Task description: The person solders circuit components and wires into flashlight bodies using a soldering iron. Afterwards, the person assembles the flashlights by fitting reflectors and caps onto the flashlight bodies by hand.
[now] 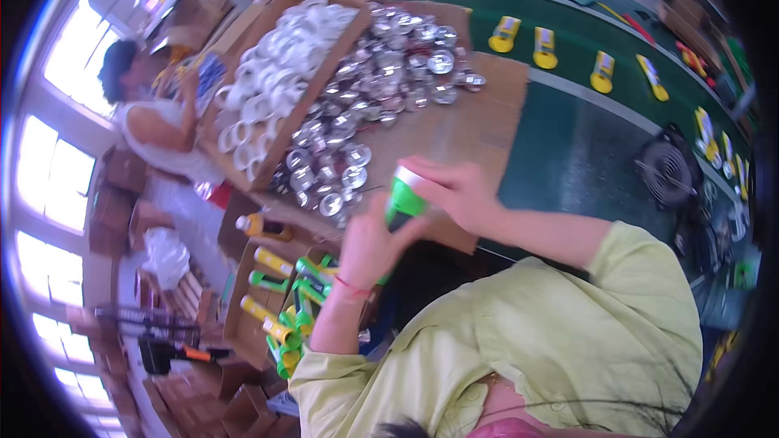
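nearest: yellow-green shirt (560, 324), worn by the person, short sleeves, both forearms reaching forward from it.

left hand (375, 235): curled around the lower part of the held piece, fingers and thumb drawn in; red cord (355, 288) at the wrist.

right hand (456, 193): narrow grip, thumb and fingertips at the upper end of the same piece.

green flashlight (406, 199), one: held between both hands, in front of the chest, above the near part of the cardboard. flared head with white rim, pointing away from the person; long axis running outward from the body, tail end toward the person and largely covered by the left hand. markings on it: too small to tell.

carton (237, 331), one: left of the left forearm, holding yellow and green flashlights (280, 328), lying at mixed angles.

cardboard sheet (487, 126), one: flat beyond the hands, bearing a heap of clear, shiny round parts (389, 73).

tray (319, 86), one: brown cardboard, beside the heap on its left, filled with white rings (276, 73).

black fan (669, 166), one: right side, round guard.

green conveyor belt (574, 45): carries spaced yellow flashlights (544, 48), wide yellow ends toward the near edge, pale panels on their handles; any print illegible.

co-worker (166, 130), one: left, beyond the tray, sleeveless white top, hands near blue items.

farthest left: bright windows (53, 162).
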The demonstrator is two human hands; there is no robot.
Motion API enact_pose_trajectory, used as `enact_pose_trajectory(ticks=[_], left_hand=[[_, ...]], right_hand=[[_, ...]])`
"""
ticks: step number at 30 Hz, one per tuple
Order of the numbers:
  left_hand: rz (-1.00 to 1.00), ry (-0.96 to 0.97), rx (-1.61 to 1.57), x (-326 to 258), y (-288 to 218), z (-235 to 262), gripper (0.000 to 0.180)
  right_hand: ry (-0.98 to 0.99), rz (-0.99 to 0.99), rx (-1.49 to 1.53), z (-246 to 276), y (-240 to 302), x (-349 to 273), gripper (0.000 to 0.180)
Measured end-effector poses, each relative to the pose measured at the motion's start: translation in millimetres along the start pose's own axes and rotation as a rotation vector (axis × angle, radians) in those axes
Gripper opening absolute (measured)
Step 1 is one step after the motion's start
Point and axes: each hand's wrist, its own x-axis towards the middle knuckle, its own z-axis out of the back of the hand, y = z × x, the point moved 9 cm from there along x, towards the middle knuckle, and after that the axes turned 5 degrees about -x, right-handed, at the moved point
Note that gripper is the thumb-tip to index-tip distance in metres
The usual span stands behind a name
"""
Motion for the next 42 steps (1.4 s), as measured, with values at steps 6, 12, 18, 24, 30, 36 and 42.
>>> enact_pose_trajectory(ticks=[6, 12, 18, 24, 30, 36, 42], left_hand=[[0.079, -0.090, -0.391, 3.1, 15.7, -24.1, 0.032], [0.365, 0.056, -1.662, 17.0, 27.9, -64.8, 0.050], [0.028, 0.679, -2.327, 100.3, -40.6, -86.6, 0.072], [0.084, 0.658, -2.230, 174.2, -80.3, -136.3, 0.102], [0.122, 0.679, -2.151, 210.1, -84.0, -170.0, 0.083], [0.461, 0.155, -1.543, 195.4, -46.0, -171.7, 0.050], [0.252, 0.132, -1.422, 130.4, -53.5, -124.4, 0.039]], right_hand=[[-0.020, -0.016, 0.039, 31.2, -41.3, 20.4, 0.034], [-0.264, -0.373, -0.511, 255.8, -67.3, 62.6, 0.031], [-0.238, -0.839, -1.834, 522.2, 15.4, 40.8, 0.043], [-0.285, -1.480, -1.752, 656.4, 8.7, -107.9, 0.077], [-0.225, -1.076, -1.628, 758.2, -100.7, -156.7, 0.058], [-0.261, -0.898, -1.294, 613.4, -99.3, -60.7, 0.039], [0.036, -1.235, -1.562, 557.8, -111.2, -41.9, 0.074]])
